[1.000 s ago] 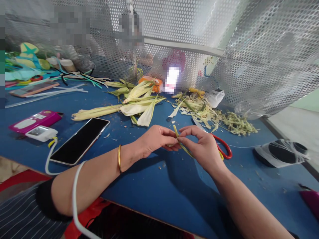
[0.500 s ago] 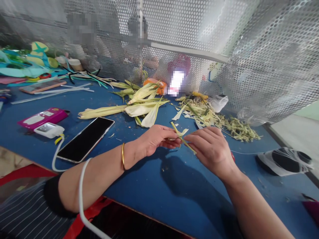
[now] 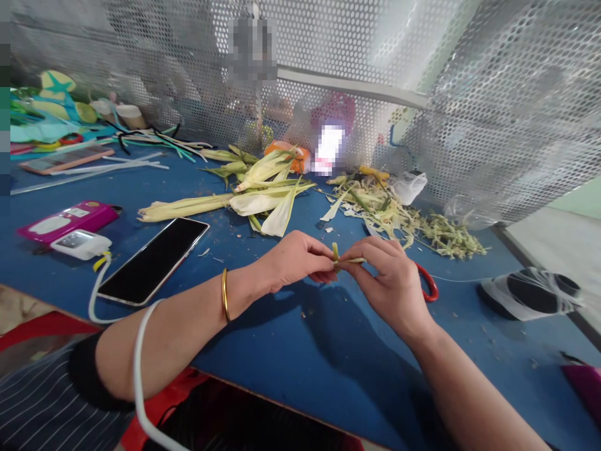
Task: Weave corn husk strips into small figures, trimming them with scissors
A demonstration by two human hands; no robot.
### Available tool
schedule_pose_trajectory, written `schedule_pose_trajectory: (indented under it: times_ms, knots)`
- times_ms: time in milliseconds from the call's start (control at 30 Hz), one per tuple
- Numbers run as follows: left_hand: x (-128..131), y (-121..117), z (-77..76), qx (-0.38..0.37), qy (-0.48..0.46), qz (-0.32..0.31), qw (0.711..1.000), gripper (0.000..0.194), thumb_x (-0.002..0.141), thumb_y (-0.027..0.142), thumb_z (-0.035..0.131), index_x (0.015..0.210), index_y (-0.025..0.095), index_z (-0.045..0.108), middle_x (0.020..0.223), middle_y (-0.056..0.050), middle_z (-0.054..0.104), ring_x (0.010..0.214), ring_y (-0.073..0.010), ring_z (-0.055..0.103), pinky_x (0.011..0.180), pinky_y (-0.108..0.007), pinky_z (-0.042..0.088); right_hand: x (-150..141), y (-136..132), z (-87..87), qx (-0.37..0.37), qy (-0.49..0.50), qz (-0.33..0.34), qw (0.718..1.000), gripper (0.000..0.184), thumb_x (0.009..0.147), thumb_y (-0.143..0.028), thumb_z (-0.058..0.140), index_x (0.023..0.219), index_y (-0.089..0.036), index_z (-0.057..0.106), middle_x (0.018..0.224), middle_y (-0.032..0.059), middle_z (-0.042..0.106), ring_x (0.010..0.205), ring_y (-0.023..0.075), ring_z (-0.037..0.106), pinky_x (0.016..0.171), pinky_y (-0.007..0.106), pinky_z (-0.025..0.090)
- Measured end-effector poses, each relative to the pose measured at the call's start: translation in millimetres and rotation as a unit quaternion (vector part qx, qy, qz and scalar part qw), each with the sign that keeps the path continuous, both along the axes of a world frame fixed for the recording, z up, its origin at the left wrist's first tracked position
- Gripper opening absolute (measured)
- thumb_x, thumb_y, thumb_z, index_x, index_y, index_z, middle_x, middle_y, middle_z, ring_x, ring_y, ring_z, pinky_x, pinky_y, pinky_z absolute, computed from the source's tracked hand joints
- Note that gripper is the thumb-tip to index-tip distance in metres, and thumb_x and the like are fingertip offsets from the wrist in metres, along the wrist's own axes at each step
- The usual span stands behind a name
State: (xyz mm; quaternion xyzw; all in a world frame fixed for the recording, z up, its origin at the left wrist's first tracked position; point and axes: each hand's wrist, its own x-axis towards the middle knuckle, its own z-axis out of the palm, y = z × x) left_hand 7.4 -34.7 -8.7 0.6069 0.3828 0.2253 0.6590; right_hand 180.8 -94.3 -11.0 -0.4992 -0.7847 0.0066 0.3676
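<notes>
Between my two hands is a small pale-green strip of corn husk (image 3: pixel 335 252), folded or crossed on itself. My left hand (image 3: pixel 307 255) pinches one end of it between thumb and fingers. From the right, the fingertips of my right hand (image 3: pixel 382 266) are closed on the other part of the strip. Red-handled scissors (image 3: pixel 429 283) lie just beyond my right hand, partly hidden by it. Behind my hands rests a bunch of corn husks (image 3: pixel 270 203), and to its right a heap of husk shreds (image 3: pixel 375 207).
On the blue table (image 3: pixel 282 351) at left are a black-screened phone (image 3: pixel 157 260), a magenta packet (image 3: pixel 70 219) and a white device (image 3: pixel 79 243) with a cable. A spool of thread (image 3: pixel 530 293) stands right. A perforated screen (image 3: pixel 347 44) backs the table.
My right hand has moved slightly left, nearer my left hand. The husk strip is now bent more tightly between the fingertips. More of the red scissors handle shows.
</notes>
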Motion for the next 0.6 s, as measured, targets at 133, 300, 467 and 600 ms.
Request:
schedule_pose_trajectory:
  times_ms: [133,300,467,600]
  knots:
    - [-1.0,-0.1,-0.1,0.036,0.019,-0.044,0.998,0.014,0.071,0.012,0.059,0.067,0.015,0.072,0.064,-0.001,0.07,0.063,-0.012,0.065,0.067,-0.024,0.053,-2.7,-0.1,-1.8,-0.121,0.125,-0.031,0.984,0.005,0.083,-0.023,0.066,0.082,-0.022,0.062,0.069,-0.0011,0.065,0.065,0.0168,0.061,0.063,0.029,0.043]
    - [-0.8,-1.8,-0.7,0.052,0.022,-0.061,0.997,0.017,0.069,0.011,0.057,0.058,0.015,0.07,0.06,-0.001,0.068,0.06,-0.011,0.063,0.065,-0.023,0.051,-2.0,1.2,-1.3,-0.14,0.131,0.018,0.981,0.01,0.083,-0.021,0.063,0.073,-0.021,0.061,0.075,0.0006,0.065,0.071,0.0165,0.06,0.069,0.03,0.044]
    - [0.1,-2.1,1.0,0.025,0.011,-0.032,0.999,0.013,0.069,0.012,0.06,0.064,0.015,0.072,0.058,0.0,0.065,0.058,-0.0109,0.059,0.063,-0.024,0.048,-3.9,1.5,-0.6,-0.152,0.174,-0.004,0.973,0.005,0.081,-0.024,0.064,0.078,-0.02,0.063,0.067,-0.0011,0.061,0.063,0.0144,0.056,0.061,0.027,0.041]
    - [1.2,-1.9,0.1,0.05,-0.029,0.009,0.998,0.012,0.073,0.024,0.067,0.075,0.015,0.074,0.066,-0.001,0.066,0.064,-0.0116,0.056,0.065,-0.025,0.044,-5.9,2.8,-4.0,-0.183,0.302,-0.039,0.935,0.01,0.081,-0.027,0.063,0.076,-0.019,0.061,0.061,-0.0033,0.057,0.056,0.0116,0.049,0.053,0.024,0.037]
